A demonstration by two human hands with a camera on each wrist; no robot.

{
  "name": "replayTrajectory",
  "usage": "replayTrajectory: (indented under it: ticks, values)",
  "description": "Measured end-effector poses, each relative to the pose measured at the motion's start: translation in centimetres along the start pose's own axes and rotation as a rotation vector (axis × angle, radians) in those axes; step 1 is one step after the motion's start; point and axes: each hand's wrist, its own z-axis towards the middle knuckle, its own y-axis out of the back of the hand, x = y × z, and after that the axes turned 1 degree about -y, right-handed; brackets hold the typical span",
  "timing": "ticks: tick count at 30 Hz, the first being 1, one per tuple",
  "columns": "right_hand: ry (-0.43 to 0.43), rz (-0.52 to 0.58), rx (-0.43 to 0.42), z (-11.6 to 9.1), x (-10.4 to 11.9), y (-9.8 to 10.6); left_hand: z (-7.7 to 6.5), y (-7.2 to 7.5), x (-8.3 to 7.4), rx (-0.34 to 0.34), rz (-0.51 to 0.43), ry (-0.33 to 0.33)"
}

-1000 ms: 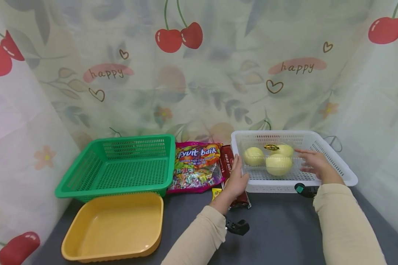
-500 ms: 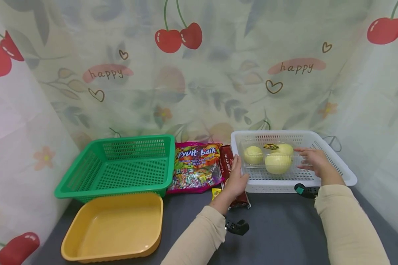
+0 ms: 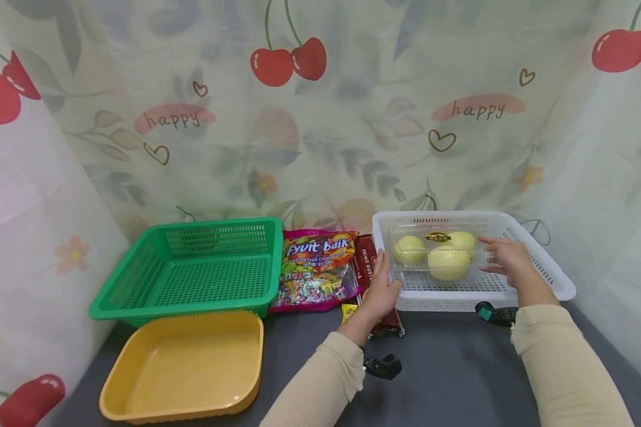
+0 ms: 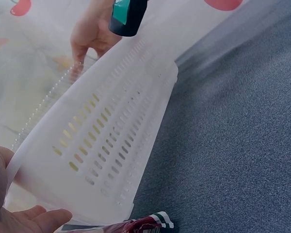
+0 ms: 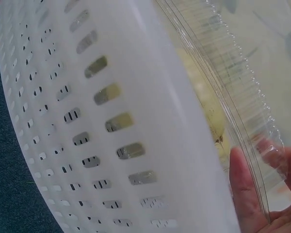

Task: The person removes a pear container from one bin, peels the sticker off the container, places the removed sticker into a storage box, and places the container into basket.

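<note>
A clear plastic box (image 3: 419,274) of round, pale yellow-green fruit (image 3: 448,263) lies inside the white perforated basket (image 3: 534,261) at the right. My right hand (image 3: 507,261) grips the box's right end; in the right wrist view its thumb (image 5: 242,187) is on one side of the plastic edge and its fingers are on the other. At the basket's front left corner is my left hand (image 3: 383,290), holding the wall by the rim. The left wrist view has the left hand (image 4: 14,208) at its lower left edge, partly out of frame.
To the left stand a green basket (image 3: 187,296) and a yellow tray (image 3: 192,367). Between the baskets lie a candy bag (image 3: 317,267), a dark red packet (image 3: 365,255) and a small yellow packet (image 3: 348,311). A printed curtain (image 3: 320,148) hangs behind.
My right hand has shifted slightly to the right, and the clear box's outline has moved a little with it. The left hand has stayed at the basket corner.
</note>
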Motion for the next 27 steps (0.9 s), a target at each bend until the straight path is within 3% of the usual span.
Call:
replayTrajectory:
  ticks: [15,23,27]
  values:
    - [0.001,0.067,-0.040,-1.1,0.7,0.5,0.1,-0.1,0.0,0.003,0.020,-0.019]
    - [0.044,0.311,-0.055,-1.9,0.8,1.4,0.1,0.2,0.0,0.022,0.022,-0.001]
    - [0.033,0.232,-0.050,-2.2,1.2,1.5,-0.1,0.5,0.0,0.038,0.018,-0.006]
